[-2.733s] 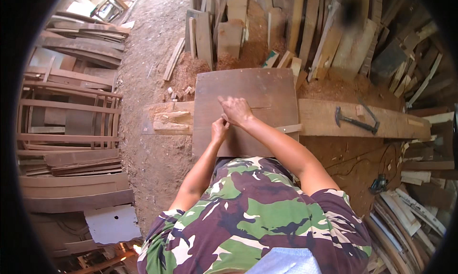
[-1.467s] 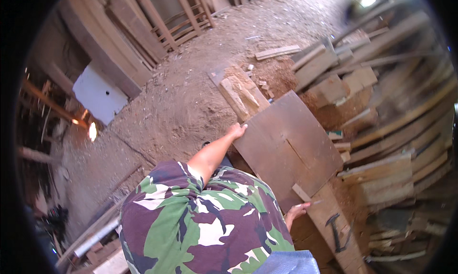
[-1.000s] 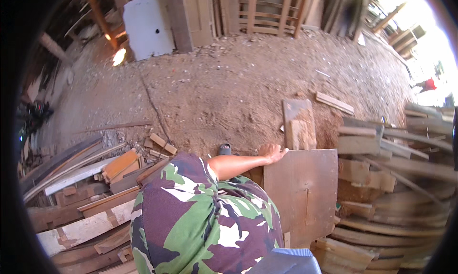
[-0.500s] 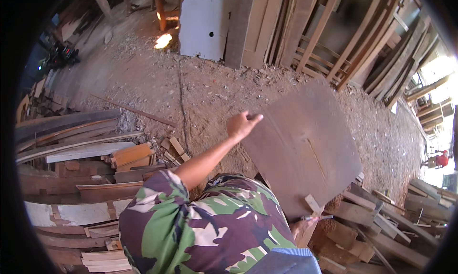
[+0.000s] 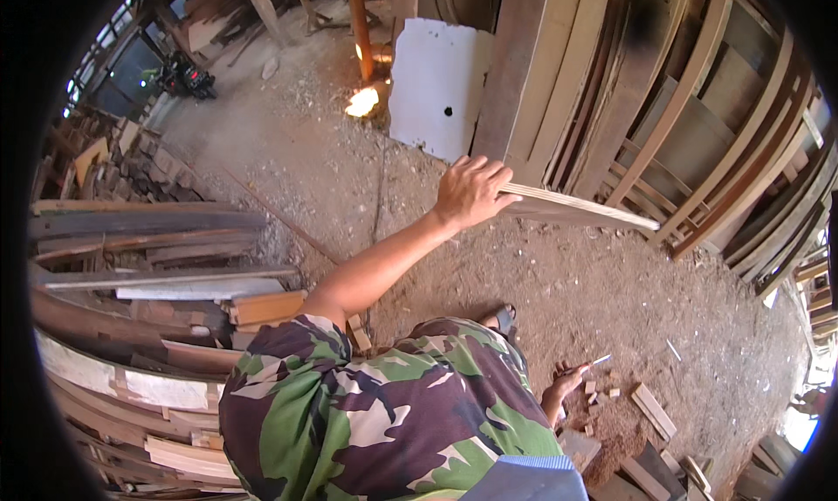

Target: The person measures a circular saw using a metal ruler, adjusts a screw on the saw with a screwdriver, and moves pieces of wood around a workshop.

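A plywood board point(image 5: 580, 206) stands nearly edge-on ahead of me, showing its pale layered top edge and a strip of dark brown face. My left hand point(image 5: 474, 194) is closed round its near-left end, thumb on one face and fingers over the edge. Lower right, beside my body, my right hand point(image 5: 566, 386) holds a thin white stick point(image 5: 601, 360) between its fingers; whether it is a pencil or a cigarette I cannot make out. Small wood blocks point(image 5: 604, 392) lie on the ground close to that hand.
Planks and frames point(image 5: 602, 108) lean along the far right side, with a white panel point(image 5: 439, 86) next to them. Stacked timber point(image 5: 166, 283) fills the left. Sawdust point(image 5: 618, 449) and a wood offcut point(image 5: 654, 411) lie lower right. A motorbike point(image 5: 185, 78) stands far left.
The board has swung up and away from my right side, turning from face-on to edge-on in my left hand. My right hand is now apart from it, and ground and blocks have come into view.
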{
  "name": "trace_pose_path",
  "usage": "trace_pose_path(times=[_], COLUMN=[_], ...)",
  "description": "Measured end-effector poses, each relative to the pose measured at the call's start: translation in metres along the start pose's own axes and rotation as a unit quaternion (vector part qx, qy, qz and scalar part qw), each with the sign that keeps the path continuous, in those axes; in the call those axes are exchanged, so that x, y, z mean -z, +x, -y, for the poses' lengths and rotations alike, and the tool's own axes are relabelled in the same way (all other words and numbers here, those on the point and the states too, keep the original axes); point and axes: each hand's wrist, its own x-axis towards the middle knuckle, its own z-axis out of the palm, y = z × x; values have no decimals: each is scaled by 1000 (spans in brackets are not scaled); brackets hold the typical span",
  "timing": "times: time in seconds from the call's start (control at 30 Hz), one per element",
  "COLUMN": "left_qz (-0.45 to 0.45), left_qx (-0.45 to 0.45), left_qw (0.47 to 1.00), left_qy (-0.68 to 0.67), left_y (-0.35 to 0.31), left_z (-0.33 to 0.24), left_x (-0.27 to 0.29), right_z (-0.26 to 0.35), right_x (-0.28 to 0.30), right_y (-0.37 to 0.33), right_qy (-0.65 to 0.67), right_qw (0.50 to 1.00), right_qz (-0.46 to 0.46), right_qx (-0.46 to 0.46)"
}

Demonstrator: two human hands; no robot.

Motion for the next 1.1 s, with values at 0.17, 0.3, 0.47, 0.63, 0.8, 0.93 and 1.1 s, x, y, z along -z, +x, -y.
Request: trace_pose_path(times=[0.17,0.3,0.47,0.63,0.8,0.93,1.1], left_qz=[158,199,155,242,310,355,557], left_qx=[15,57,64,31,-42,86,332], left_qw=[985,973,985,970,950,930,753], left_qy=[68,103,48,-22,-2,44,-112], left_y=[43,58,53,70,96,107,84], left_z=[131,242,379,514,631,665,572], left_x=[-104,-159,-228,-312,-379,-468,-581], right_z=[-25,-33,-46,-87,-99,-95,-138], right_x=[-36,-46,-68,-147,-279,-374,-442], right_y=[58,76,41,-28,-134,-217,-302], right_qy=[1,-32,-123,-6,-16,24,120], right_qw=[997,997,977,950,908,899,842], right_qz=[27,0,-140,-275,-370,-395,-458], right_qx=[-68,-64,-101,-147,-196,-190,-258])
